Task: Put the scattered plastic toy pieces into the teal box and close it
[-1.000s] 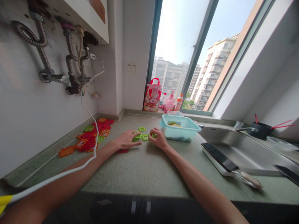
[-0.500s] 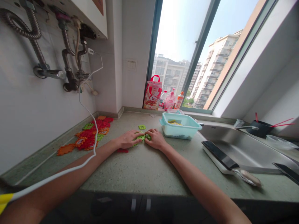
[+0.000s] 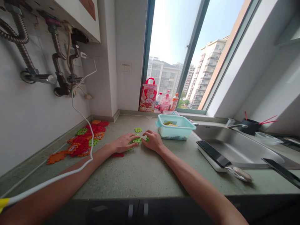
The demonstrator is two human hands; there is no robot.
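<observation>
In the head view, the left hand [image 3: 125,143] is low over the counter [image 3: 145,175], with its fingers stretched and its thumb apart from them. Some green puzzle pieces [image 3: 137,140] lie on the counter at its fingertips, and the hand covers them partly. The right hand [image 3: 152,140] is just beside, with its fingers bent and its thumb near the index finger. A small green piece [image 3: 147,139] shows under these fingers; I cannot tell if they grasp it. One loose green piece [image 3: 138,129] lies beyond the two hands, and a red piece [image 3: 118,155] lies near the left wrist. To the left is a pile of mostly red and orange pieces [image 3: 81,144]. A light blue box [image 3: 176,133] stands to the right of the right hand, near the sink [image 3: 234,147].
</observation>
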